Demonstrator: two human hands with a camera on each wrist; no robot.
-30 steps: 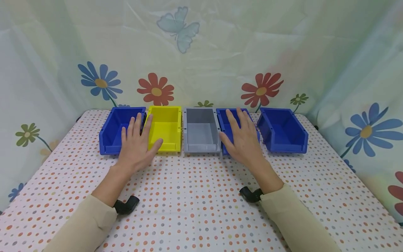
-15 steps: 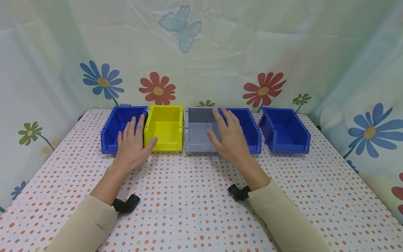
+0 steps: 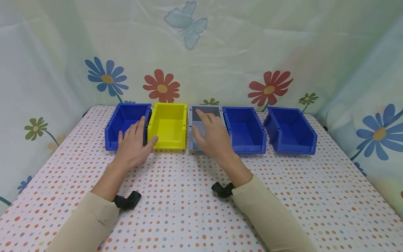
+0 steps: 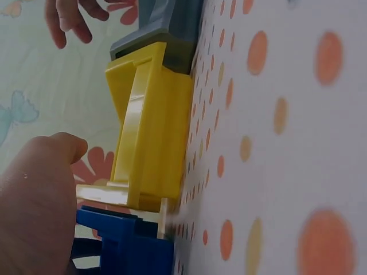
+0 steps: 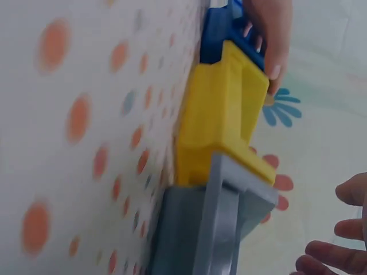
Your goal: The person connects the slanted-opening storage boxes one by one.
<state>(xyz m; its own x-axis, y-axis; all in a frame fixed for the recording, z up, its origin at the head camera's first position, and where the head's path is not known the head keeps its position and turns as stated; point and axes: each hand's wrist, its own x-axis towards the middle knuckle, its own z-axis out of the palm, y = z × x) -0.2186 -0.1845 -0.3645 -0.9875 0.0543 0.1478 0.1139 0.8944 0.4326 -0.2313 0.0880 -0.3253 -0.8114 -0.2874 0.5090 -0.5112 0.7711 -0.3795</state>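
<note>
Over the inner right edge of the leftmost blue bin (image 3: 112,138), my left hand (image 3: 132,147) hovers palm down with fingers extended. Its thumb reaches across the near left corner of the yellow bin (image 3: 168,134). My right hand (image 3: 215,138) is above the grey bin (image 3: 193,145) and covers much of its inside. In the right wrist view the fingers of my right hand (image 5: 338,252) are spread and hold nothing, apart from the grey bin (image 5: 178,223). The left wrist view has the thumb side of my left hand (image 4: 34,200) near the yellow bin (image 4: 157,132).
Two more blue bins, an inner one (image 3: 242,134) and an outer one (image 3: 291,136), continue the row rightward. A dotted cloth (image 3: 176,217) covers the table. Behind hangs a flowered curtain (image 3: 226,63). Black wrist devices (image 3: 127,200) sit under both cuffs.
My right hand has moved left, from over the inner right blue bin to over the grey bin. My left hand has shifted slightly left relative to the bins. The view has turned slightly left.
</note>
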